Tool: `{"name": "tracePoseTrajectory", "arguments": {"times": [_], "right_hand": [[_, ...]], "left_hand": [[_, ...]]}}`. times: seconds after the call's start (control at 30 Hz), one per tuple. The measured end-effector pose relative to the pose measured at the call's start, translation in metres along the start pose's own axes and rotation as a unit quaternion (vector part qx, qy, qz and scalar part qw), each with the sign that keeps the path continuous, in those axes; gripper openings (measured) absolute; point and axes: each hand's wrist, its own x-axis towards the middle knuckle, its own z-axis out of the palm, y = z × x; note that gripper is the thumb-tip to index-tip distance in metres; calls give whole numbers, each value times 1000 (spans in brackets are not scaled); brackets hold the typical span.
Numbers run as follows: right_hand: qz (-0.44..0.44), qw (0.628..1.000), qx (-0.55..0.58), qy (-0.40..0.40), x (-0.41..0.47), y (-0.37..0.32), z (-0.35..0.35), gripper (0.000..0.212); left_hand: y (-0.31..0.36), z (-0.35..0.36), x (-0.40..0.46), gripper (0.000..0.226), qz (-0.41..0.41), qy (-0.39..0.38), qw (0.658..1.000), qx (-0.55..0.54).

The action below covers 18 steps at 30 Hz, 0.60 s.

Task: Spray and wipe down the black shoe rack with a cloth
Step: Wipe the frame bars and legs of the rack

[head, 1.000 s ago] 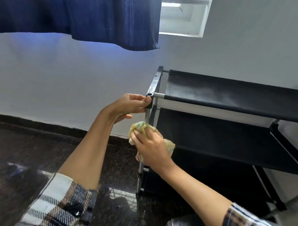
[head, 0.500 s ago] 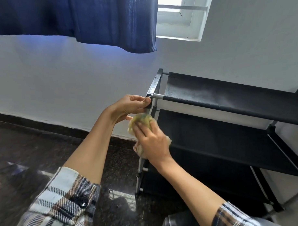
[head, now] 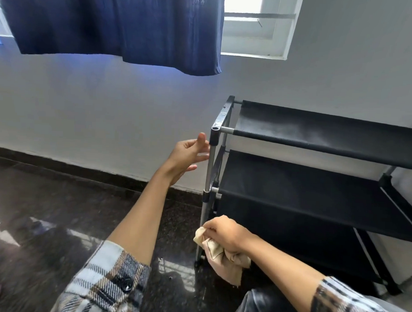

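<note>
The black shoe rack (head: 317, 141) stands against the white wall at the right, with fabric shelves and a silver front-left post (head: 209, 172). My right hand (head: 225, 233) grips a crumpled pale yellow cloth (head: 222, 261) low against that post, near the bottom shelf. My left hand (head: 188, 155) hovers just left of the post's top corner, fingers relaxed and holding nothing. No spray bottle is in view.
A dark blue curtain (head: 121, 24) hangs above at the left, beside a white window frame (head: 258, 41). The floor (head: 58, 209) is dark polished stone with a black skirting along the wall. My plaid sleeves fill the bottom of the view.
My right hand slid the cloth down the post from near the top to the bottom. My left hand let go of the rack's top corner and drew slightly away.
</note>
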Motion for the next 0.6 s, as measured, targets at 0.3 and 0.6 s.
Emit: {"name": "tracePoseTrajectory", "arguments": {"times": [0.3, 0.6], "right_hand": [[-130, 983, -94, 90, -37, 15, -18, 26], [-294, 805, -407, 316, -7, -1, -57, 33]], "left_hand": [[-100, -3, -17, 39, -130, 15, 991, 23], [-121, -1, -8, 74, -134, -6, 990, -40]]}}
